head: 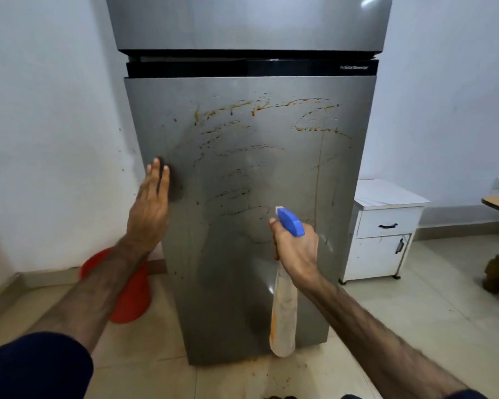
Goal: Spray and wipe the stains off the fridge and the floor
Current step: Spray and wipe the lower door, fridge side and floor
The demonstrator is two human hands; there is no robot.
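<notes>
Left hand (153, 197) flat, pressing dark cloth (172, 184) on fridge door (271, 269); stains (257, 156) run up-right, past right hand (296, 249) gripping upright spray bottle (284, 300).

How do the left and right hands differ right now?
The left hand lies flat with straight fingers, pressing a dark pad, mostly hidden, against the fridge door; the right hand is curled round the spray bottle. The left hand sits higher, at the door's left edge; the right hand is lower, near the middle. Both are raised in front of the stained door.
</notes>
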